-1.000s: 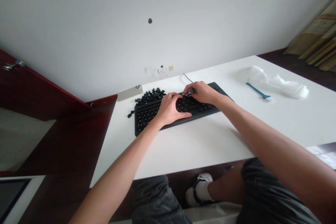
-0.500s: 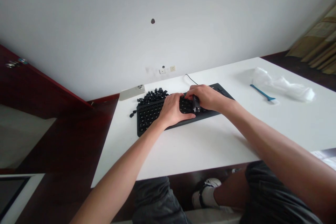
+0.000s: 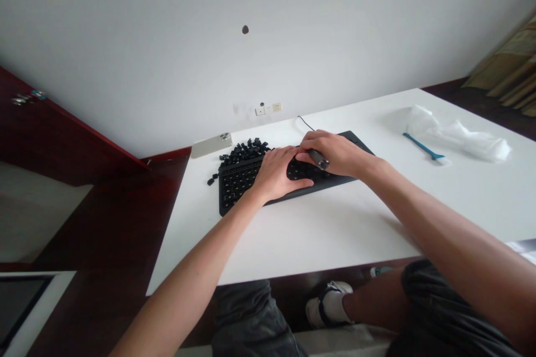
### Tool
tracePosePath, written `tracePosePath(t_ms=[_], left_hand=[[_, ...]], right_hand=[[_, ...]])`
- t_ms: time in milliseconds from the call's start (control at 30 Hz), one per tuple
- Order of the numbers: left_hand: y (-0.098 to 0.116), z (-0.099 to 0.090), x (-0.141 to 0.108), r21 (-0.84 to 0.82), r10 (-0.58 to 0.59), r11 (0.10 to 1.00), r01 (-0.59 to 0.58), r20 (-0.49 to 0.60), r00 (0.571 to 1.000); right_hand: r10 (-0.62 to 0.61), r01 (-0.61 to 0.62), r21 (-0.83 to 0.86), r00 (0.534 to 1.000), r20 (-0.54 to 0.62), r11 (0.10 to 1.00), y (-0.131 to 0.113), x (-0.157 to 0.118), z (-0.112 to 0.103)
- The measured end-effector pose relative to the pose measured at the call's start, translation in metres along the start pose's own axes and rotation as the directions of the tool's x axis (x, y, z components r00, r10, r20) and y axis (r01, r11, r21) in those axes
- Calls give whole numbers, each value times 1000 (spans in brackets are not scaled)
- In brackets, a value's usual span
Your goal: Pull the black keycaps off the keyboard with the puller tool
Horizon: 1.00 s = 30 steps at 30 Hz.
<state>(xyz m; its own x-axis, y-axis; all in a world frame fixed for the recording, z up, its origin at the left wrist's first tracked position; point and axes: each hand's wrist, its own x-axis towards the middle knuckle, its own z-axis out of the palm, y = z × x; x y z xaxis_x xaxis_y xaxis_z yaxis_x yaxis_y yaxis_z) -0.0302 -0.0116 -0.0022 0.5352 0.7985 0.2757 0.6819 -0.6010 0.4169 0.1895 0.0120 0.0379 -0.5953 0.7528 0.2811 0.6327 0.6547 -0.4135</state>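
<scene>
A black keyboard lies on the white table, with many of its keycaps off on the left part. My left hand rests spread over the middle of it, thumb apart from the fingers. Just to the right, my right hand grips a dark cylindrical tool, whose end sticks out toward me. The tool's other end is hidden by the fingers. Behind the keyboard's left part lies a heap of loose black keycaps.
A phone lies at the table's back left. On the right are a blue brush and a crumpled clear plastic bag. A cable runs behind the keyboard toward the wall sockets.
The tool in my right hand has tilted, so its near end points more to the right. The fingers of my right hand now lie closer to my left hand, which stays spread.
</scene>
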Motion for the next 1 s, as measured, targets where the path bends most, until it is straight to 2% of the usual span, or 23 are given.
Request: tracePosePath(t_ms=[67,167,300,433,600,700,867,1000], left_hand=[[-1,3,0,13,12,1000,-12,-15,1000],[-3,6,3,46,-28,999,29,-23,999],[-4,5,10,-28,-28,999,26,-50,998],[-2,1,17,-60,-62,997,56,-106,992],[3,2,35,98,-150,983,157,-73,986],[7,7,47,162,-202,964,209,-60,978],[11,17,48,115,-176,976,185,-79,981],[9,22,44,34,-128,991,131,-83,988]], right_hand=[[9,2,118,995,-97,993,1,3,2],[85,-23,289,975,-203,957,3,7,3],[160,-64,453,972,-175,889,4,9,6],[151,-44,601,980,-128,798,4,9,13],[136,-56,654,988,-73,754,2,9,19],[137,-44,676,987,-86,736,0,8,21],[66,7,722,995,-73,692,-2,8,26],[93,18,749,990,-107,663,-7,8,31]])
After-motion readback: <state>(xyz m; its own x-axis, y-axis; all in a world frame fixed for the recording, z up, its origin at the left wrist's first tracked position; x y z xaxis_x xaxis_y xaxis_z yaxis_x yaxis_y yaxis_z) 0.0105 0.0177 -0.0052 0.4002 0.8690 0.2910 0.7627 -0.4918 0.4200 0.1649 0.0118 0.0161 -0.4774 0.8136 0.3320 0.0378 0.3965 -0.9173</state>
